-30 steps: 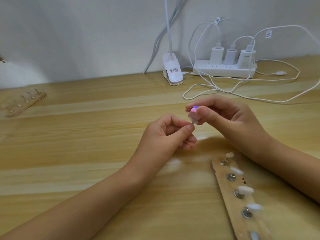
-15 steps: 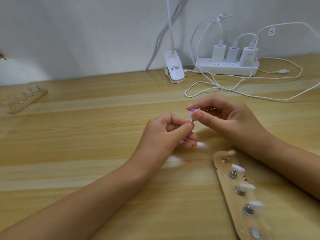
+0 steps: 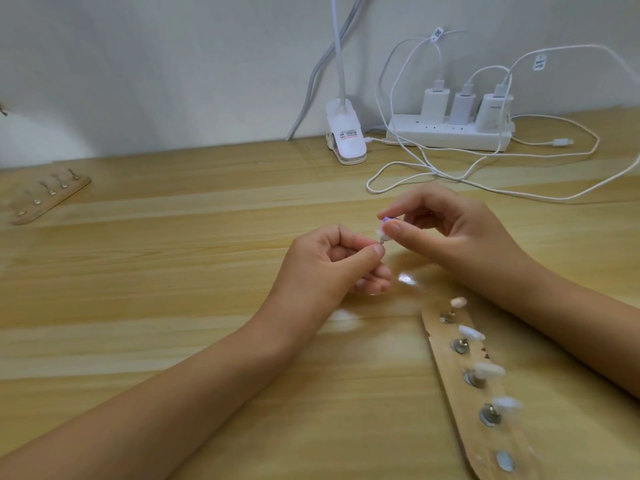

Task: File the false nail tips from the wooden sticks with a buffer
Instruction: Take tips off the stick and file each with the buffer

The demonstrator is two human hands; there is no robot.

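Nearest to me, on my right, lay a flat, round-ended wooden stick (image 3: 450, 367) of pale grain. A row of round metal studs ran along it. Four of them carried small, glossy white nail tips (image 3: 488, 370), blurred at their edges, and the closest stud was a plain flat disc (image 3: 505, 460).

Above the smooth, striped wood of the table (image 3: 173, 271), my left hand (image 3: 332, 268) was curled, its thumb and forefinger pinching a thin peg that bore one false nail tip (image 3: 380, 233), white and rounded. My right hand (image 3: 446, 230) pinched a tiny buffer (image 3: 387, 220) with a purple top between thumb and forefinger, and held it right against that tip. It was too small and blurred for me to make out more of its shape.

Farther off to the left, a second wooden stick (image 3: 48, 199) lay with thin metal pegs standing up from it. By the wall sat a white plastic lamp clip (image 3: 346, 140) and a long white power strip (image 3: 450, 136) holding three blocky chargers, with white cables (image 3: 433, 171) looping over the table.
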